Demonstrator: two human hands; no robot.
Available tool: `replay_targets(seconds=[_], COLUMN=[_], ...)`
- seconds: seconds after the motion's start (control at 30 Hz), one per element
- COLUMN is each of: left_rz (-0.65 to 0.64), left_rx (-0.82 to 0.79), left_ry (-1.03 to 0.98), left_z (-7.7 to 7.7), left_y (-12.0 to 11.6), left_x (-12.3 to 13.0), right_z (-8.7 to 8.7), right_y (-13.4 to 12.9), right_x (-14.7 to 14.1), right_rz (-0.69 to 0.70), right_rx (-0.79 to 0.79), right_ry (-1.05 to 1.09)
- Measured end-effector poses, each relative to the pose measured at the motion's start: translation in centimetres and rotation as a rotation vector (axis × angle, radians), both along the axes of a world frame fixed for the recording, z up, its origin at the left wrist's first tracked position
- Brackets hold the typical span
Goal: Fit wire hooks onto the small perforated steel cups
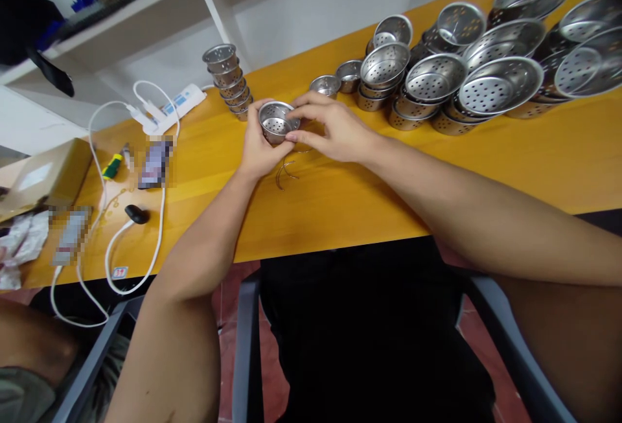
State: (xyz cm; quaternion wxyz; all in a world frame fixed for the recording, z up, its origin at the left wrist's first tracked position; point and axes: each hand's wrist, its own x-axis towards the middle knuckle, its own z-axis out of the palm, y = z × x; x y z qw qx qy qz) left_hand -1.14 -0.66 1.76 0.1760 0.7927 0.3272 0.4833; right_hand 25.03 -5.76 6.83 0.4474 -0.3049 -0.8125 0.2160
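A small perforated metal cup (276, 122) is tilted with its mouth toward me, just above the yellow table (350, 196). My left hand (258, 148) wraps round its left and lower side. At the cup's right rim are the thumb and fingers of my right hand (335, 126), closed on its edge; whether anything thin lies between them is hidden. Below the hands, thin curved wires (286, 173) rest on the tabletop. Just behind stands a stack of similar perforated cups (228, 80), while a small cup (324, 86) sits beyond my right fingers.
Stacks of wider perforated bowls (435, 80) fill the table's right side. Leftward lie a power strip (179, 105), phones (155, 162), white cables, a black plug-like object (137, 214), a yellow-green tool (113, 167) and a cardboard box (53, 177). Another person's leg (39, 332) shows lower left.
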Motion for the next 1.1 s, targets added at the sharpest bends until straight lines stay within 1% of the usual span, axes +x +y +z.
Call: replay_targets(seconds=[0.13, 0.3, 0.37, 0.43, 0.5, 0.53, 0.67, 0.73, 0.8, 0.9, 1.0, 1.1], left_rz=[-0.022, -0.042, -0.027, -0.019, -0.014, -0.013, -0.009, -0.016, -0.024, 0.032, 0.077, 0.134], left_rx=[0.008, 0.005, -0.007, -0.01, -0.009, -0.013, -0.042, -0.024, 0.002, 0.004, 0.018, 0.0], left_ry=[0.012, -0.004, -0.012, -0.026, -0.044, -0.042, 0.057, 0.045, -0.009, -0.013, -0.035, -0.045], left_z=[0.2, 0.3, 0.1, -0.1, -0.1, 0.0, 0.3, 0.1, -0.3, -0.8, -0.9, -0.9], left_y=[-0.2, -0.4, -0.1, 0.3, 0.6, 0.7, 0.5, 0.6, 1.0, 1.7, 2.2, 2.6], left_x=[-0.1, 0.4, 0.5, 0.3, 0.0, -0.1, -0.2, -0.1, -0.1, -0.6, -1.2, -1.7], right_z=[-0.4, -0.7, -0.4, 0.1, 0.6, 0.8, 1.1, 1.1, 1.1, 0.4, -1.4, -3.8], right_y=[0.3, 0.2, -0.2, -0.8, -1.3, -1.5, -1.4, -0.8, 0.3, 2.8, 5.8, 8.3], right_x=[-0.1, -0.4, -0.5, -0.5, -0.7, -0.8, -1.0, -0.6, 0.3, 2.5, 4.3, 4.9], right_rz=[0.018, 0.043, 0.022, -0.034, -0.088, -0.088, 0.047, 0.029, -0.068, -0.231, -0.315, -0.326], right_rx=[0.005, 0.03, 0.03, 0.037, 0.056, 0.07, 0.125, 0.116, 0.09, 0.083, 0.096, 0.105], right_ry=[-0.023, -0.05, -0.05, -0.045, -0.047, -0.054, -0.08, -0.076, -0.049, 0.045, 0.114, 0.154])
